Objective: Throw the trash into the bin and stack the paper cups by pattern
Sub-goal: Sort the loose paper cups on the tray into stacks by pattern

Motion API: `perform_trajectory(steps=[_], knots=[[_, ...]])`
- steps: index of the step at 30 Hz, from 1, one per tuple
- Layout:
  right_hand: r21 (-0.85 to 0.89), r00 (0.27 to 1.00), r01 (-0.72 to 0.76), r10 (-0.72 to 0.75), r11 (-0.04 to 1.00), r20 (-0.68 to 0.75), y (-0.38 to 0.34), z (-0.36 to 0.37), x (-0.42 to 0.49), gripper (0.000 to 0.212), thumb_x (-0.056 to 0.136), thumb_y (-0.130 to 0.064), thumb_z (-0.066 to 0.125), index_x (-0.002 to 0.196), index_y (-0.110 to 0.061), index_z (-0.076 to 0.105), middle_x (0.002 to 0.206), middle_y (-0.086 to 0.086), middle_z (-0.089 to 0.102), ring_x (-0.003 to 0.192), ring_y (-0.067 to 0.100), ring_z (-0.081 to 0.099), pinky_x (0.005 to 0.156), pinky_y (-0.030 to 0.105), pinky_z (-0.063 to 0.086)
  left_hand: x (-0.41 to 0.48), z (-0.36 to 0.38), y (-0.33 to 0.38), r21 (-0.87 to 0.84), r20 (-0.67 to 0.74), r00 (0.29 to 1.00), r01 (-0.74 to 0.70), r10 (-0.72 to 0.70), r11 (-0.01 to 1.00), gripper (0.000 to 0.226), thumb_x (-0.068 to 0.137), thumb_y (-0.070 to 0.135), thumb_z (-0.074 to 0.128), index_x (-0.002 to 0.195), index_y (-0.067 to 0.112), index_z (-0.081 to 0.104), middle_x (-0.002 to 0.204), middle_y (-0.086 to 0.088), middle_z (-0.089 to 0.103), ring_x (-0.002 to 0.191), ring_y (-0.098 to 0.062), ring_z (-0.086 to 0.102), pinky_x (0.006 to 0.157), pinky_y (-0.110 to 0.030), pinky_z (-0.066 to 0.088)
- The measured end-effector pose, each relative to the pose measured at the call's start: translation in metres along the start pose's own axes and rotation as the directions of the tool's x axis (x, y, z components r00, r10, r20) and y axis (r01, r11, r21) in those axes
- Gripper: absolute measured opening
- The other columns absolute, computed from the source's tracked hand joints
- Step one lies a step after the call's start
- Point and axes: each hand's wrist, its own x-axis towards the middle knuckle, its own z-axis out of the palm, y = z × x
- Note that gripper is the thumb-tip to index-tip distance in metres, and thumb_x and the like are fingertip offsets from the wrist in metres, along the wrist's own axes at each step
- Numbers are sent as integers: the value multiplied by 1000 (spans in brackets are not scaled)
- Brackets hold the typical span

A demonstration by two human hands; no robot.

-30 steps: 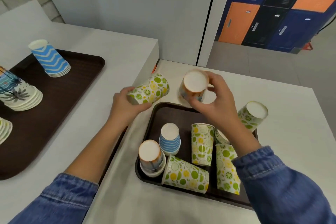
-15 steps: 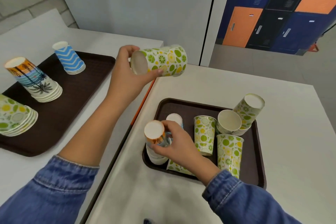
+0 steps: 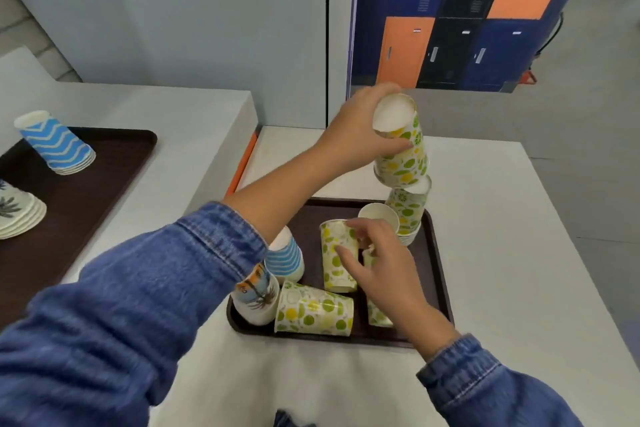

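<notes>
L hand (image 3: pixel 360 130) is curled round an upside-down held citrus cup (image 3: pixel 401 152), gripping it near the base end. The cup is up in the air, rim down, right at the top of the citrus stack (image 3: pixel 407 215), which stands inverted in the far-R corner of the near tray (image 3: pixel 313 215). We can't tell whether the rim sits over the stack top or only touches it.

R hand (image 3: pixel 384 274) is low over the same tray, fingers spread and loosely bent, tips against the side of an upright citrus cup (image 3: pixel 337 253). We see no closed grip on it. A half-hidden citrus cup (image 3: pixel 377 314) lies under the palm.

Also on the near tray:
- a mouth-up cup (image 3: pixel 377 217) just beside the stack
- a lying citrus cup (image 3: pixel 313 310) at the front edge
- a blue-striped cup (image 3: pixel 284 256), inverted
- a palm-print cup (image 3: pixel 256 295), inverted, partly behind the L sleeve

On the far-L tray (image 3: pixel 104 177), well apart, we see a blue zigzag stack (image 3: pixel 57 144) and a palm-print stack (image 3: pixel 17 211). Lockers (image 3: pixel 485 17) are at the back.
</notes>
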Motion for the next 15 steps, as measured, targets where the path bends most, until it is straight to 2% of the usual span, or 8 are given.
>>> perform_trajectory(steps=[2, 4, 6, 8, 11, 15], knots=[[-3, 985, -153, 153, 988, -80, 22, -21, -9, 33, 81, -33, 71, 110, -26, 58, 95, -11, 54, 84, 2, 52, 70, 15, 43, 11, 29, -1, 55, 54, 998, -17, 14, 998, 74, 71, 29, 80, 135, 22, 44, 137, -1, 45, 125, -20, 43, 102, -36, 41], [-24, 943, -318, 314, 948, -108, 45, -31, -20, 41, 79, -43, 70, 114, -28, 53, 101, -12, 51, 91, -1, 53, 74, 20, 43, 19, 50, -3, 103, 89, 996, -28, 18, 994, 75, 71, 31, 79, 136, 23, 43, 136, -1, 45, 126, -22, 42, 102, -41, 41], [-50, 877, -480, 476, 876, -66, 64, -31, -32, 64, 76, -55, 68, 128, -25, 46, 115, -7, 49, 108, 9, 54, 84, 24, 44, 26, 67, -6, 136, 107, 994, -37, 22, 990, 76, 70, 33, 79, 136, 23, 43, 135, -2, 46, 125, -23, 42, 101, -42, 41], [-85, 792, -606, 610, 791, 30, 74, -25, -41, 91, 73, -66, 64, 143, -18, 31, 139, 3, 41, 126, 19, 47, 97, 32, 43, 32, 78, -9, 176, 135, 991, -31, 7, 984, 76, 70, 33, 78, 137, 24, 42, 136, -2, 45, 126, -23, 40, 101, -41, 42], [-146, 711, -671, 687, 727, 152, 78, -10, -46, 113, 71, -73, 59, 151, -12, 9, 153, 11, 25, 139, 24, 33, 105, 35, 36, 36, 92, -16, 216, 182, 983, -10, -31, 976, 76, 70, 33, 79, 136, 24, 42, 137, -1, 45, 126, -23, 41, 100, -41, 42], [-259, 675, -655, 704, 710, 221, 85, 7, -45, 121, 68, -72, 62, 152, -11, -1, 148, 13, 28, 133, 28, 38, 98, 36, 41, 35, 108, -28, 219, 193, 975, 64, -107, 974, 78, 69, 31, 80, 136, 20, 41, 138, -3, 43, 124, -24, 42, 100, -39, 43]])
